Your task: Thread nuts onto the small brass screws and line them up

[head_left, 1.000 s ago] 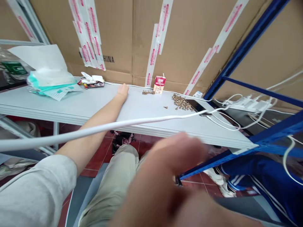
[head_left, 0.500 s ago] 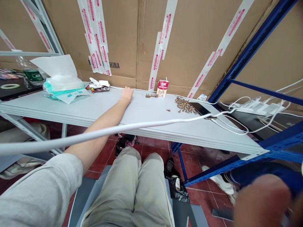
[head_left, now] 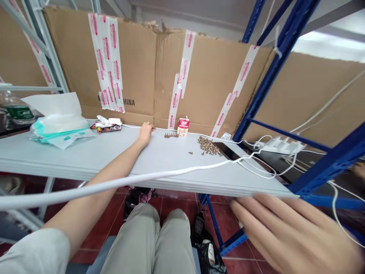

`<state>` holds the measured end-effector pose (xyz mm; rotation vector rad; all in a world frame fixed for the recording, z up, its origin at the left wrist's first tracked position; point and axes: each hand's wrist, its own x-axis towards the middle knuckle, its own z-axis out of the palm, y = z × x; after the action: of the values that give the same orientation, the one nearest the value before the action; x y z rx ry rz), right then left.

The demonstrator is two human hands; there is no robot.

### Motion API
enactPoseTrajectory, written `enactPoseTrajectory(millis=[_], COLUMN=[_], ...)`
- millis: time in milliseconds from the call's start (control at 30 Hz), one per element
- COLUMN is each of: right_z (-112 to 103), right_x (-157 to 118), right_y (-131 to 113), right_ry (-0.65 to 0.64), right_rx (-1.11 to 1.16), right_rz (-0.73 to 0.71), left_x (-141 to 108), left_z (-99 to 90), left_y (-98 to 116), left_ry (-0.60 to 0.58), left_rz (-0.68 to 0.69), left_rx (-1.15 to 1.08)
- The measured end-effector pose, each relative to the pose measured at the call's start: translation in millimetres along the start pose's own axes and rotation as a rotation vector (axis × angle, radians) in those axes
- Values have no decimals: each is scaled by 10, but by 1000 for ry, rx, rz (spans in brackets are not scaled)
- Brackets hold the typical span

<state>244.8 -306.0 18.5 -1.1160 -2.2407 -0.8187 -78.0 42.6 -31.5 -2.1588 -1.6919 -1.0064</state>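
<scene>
The drink carton (head_left: 183,128) is stood upright at the back of the grey tabletop (head_left: 159,161), before the taped cardboard (head_left: 139,64). The left hand (head_left: 145,133) is rested on the tabletop to the left of the carton, with its fingers partly bent; whether anything is gripped cannot be told. Between that hand and the carton, close beside the carton, a short row of screws (head_left: 171,135) is lined up. A heap of loose screws (head_left: 209,146) is spread to the right of the carton, and a single screw (head_left: 191,153) is left lying in front of it. Farther right of the carton, a smartphone (head_left: 227,151) is laid next to the heap. The right hand (head_left: 291,232), blurred, is held well in front and to the right of the carton, released, with fingers extended and nothing seen in its grasp. A white cable (head_left: 171,173) is stretched across the view in front of the carton. Well left of the carton, a crumpled wrapper (head_left: 110,128) and teal-and-white packaging (head_left: 61,127) are placed.
</scene>
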Motion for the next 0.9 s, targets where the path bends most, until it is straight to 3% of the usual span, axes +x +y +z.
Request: enactPoseTrajectory(millis=[67,133,267,367,500,667,900], right_z=[285,689,1512,1876,2052,2182,2385], right_x=[299,531,759,853,990,1150,1777], right_y=[154,338,667,784,822,845,705], right_ry=[-158,-277,-323,-344,-384,-384,-84], right_rx=[-16,35,205,304,352,370,696], right_rz=[-3,93,358,478,532,563,545], left_x=[0,11,77,123,127,91,28], left_z=[-7,2,86,157,170,104,49], left_y=[31,59,93,135,241,392,513], left_ry=[38,57,-29,-105,-148,-206,-258], left_rz=[32,40,-99,-164,-194,-238,-271], left_rx=[-98,-207,-530,-761,-984,-1075,-1164])
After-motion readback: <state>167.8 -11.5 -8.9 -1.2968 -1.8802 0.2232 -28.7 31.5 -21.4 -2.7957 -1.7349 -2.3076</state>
